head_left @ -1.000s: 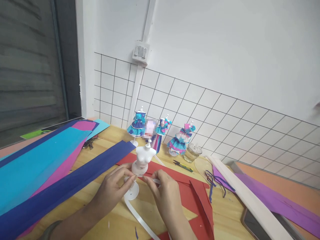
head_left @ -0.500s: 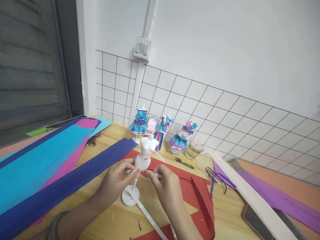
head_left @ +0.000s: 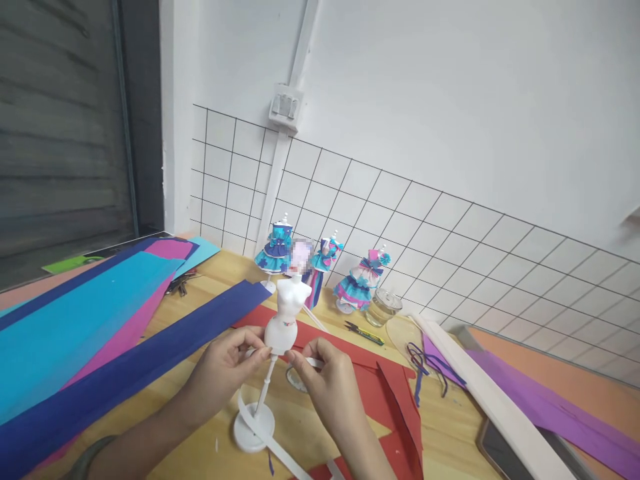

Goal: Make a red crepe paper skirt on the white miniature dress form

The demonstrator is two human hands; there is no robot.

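Note:
A small white dress form [head_left: 293, 297] on a thin stand with a round base [head_left: 254, 428] leans slightly, its hips between my two hands. My left hand [head_left: 227, 363] is closed in a pinch at the left lower edge of the hips. From it a narrow white strip [head_left: 280, 450] curls down across the base toward the front. My right hand [head_left: 325, 377] pinches at the right lower edge, with a white band showing between its fingers. A pale ring-shaped thing [head_left: 295, 380], partly hidden, shows behind the right fingertips.
Several dressed miniature forms [head_left: 357, 283] stand along the wall beside a glass cup [head_left: 383, 307]. Yellow-handled snips [head_left: 365, 332] lie before them. Red sheets [head_left: 395, 407] lie under my right arm, blue sheets [head_left: 140, 357] to the left. A long pale strip [head_left: 505, 407] crosses at right.
The dress form's base has shifted left and nearer, so the stand tilts more. The white strip by my left hand now bows out beside the stand. Both hands stay at the hips.

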